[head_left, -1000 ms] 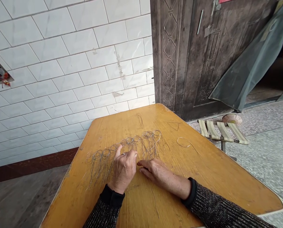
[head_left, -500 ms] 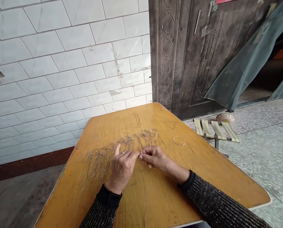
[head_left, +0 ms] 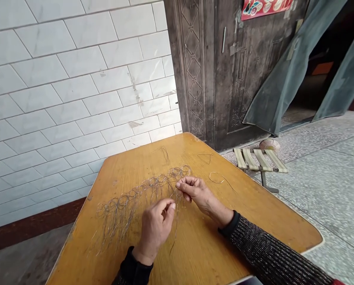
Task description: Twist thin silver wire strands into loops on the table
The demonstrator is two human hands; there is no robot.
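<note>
Thumb and forefinger of my left hand (head_left: 157,225) are pinched together low over the table, near the ends of a thin wire (head_left: 176,233). My right hand (head_left: 197,194), a little higher and to the right, also pinches; the wire hangs down between the two hands. Its top end is hidden by the fingers. Just beyond the hands a row of thin wire loops (head_left: 132,194) with long loose tails runs slantwise across the wooden table (head_left: 212,241).
A single wire loop with a tail (head_left: 217,177) lies to the right, and bent wire pieces (head_left: 165,153) lie farther back. A white tiled wall (head_left: 76,99) and a dark door (head_left: 206,79) stand behind. A folding stool (head_left: 260,160) is on the floor at right.
My left hand has drawn down and away from my right hand, its raised forefinger now curled into a pinch. The view has turned somewhat to the right.
</note>
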